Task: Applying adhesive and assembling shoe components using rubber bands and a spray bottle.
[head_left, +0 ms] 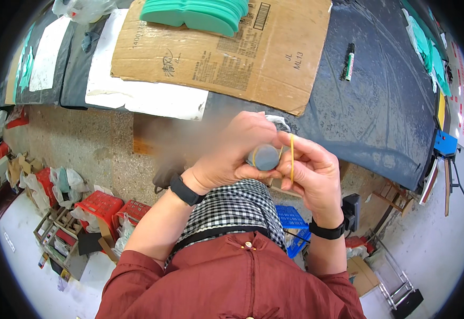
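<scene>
My left hand (229, 146) is wrapped round a dark grey cylinder (266, 158), its round end facing up at me. What the cylinder is cannot be made out. Opposite it, my right hand (314, 167) pinches a yellow rubber band (292, 157), which is stretched beside the cylinder. Part of the band seems to loop round the cylinder, mostly hidden by my fingers. Just beyond the fingers shows a bit of white material (278, 122). Both hands are close together in front of my body, at the near edge of the table.
On the dark-covered table (381, 106) lie a flat cardboard sheet (290, 64) with a stack of green curved pieces (211, 21), white sheets (173, 98) and a marker (350, 64). Red crates (98, 210) and a blue crate (290, 217) stand below. A blue clamp-like device (445, 142) sits at right.
</scene>
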